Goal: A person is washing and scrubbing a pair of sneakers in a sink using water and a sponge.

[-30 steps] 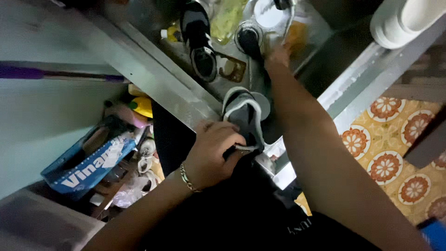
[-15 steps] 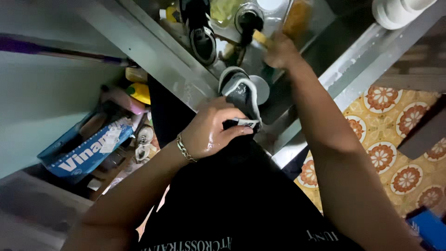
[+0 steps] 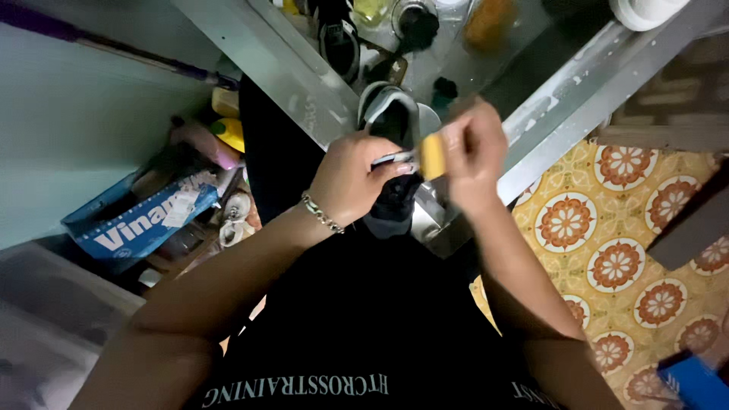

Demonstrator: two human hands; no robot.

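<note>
My left hand (image 3: 353, 182) grips a black and grey sneaker (image 3: 389, 114) by its heel end and holds it over the edge of a steel sink (image 3: 304, 91). A bracelet circles that wrist. My right hand (image 3: 474, 148) pinches a small yellow sponge (image 3: 432, 156) and holds it against the sneaker's side, close to my left fingers. A second dark sneaker (image 3: 339, 39) lies farther back in the sink.
A dark round pot (image 3: 415, 24) and an orange object (image 3: 486, 23) sit in the sink. Left of me, on the floor, lie a blue carton (image 3: 140, 220), a yellow bottle (image 3: 230, 130) and clutter. Orange patterned tiles (image 3: 607, 228) cover the floor at right.
My right hand came back from deep in the sink, now holding the yellow sponge, and met the sneaker. My left hand kept its grip on the shoe.
</note>
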